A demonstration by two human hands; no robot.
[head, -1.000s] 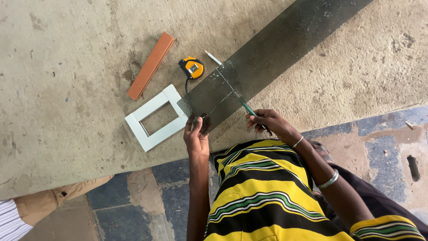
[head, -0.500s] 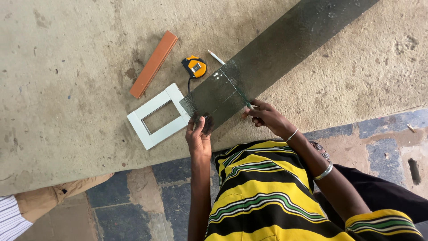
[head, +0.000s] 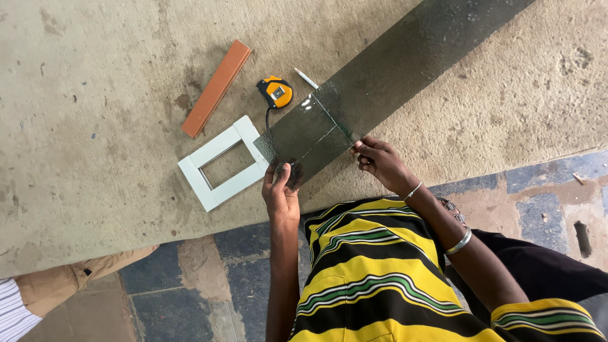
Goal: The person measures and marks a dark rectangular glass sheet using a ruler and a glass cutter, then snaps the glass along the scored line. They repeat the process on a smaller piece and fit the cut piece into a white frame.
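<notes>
A long dark textured glass strip [head: 405,63] lies slantwise across the concrete table [head: 95,126]. A thin scored line crosses it near its near end. My left hand [head: 282,193] grips the short end section of the glass, fingers on top at its near corner. My right hand [head: 379,161] pinches the near edge of the glass just beside the scored line. A white rectangular frame [head: 244,177] lies left of my left hand, partly under the glass end.
An orange flat bar [head: 216,87], a yellow tape measure [head: 276,92] and a white pencil [head: 306,78] lie beyond the frame. Another person's tan trouser leg [head: 69,282] shows at the lower left. The table edge runs just below my hands, with tiled floor [head: 190,291] beneath.
My right hand, which held a green-handled tool against the glass, has moved up to the glass edge by the scored line. My left hand stays on the glass end.
</notes>
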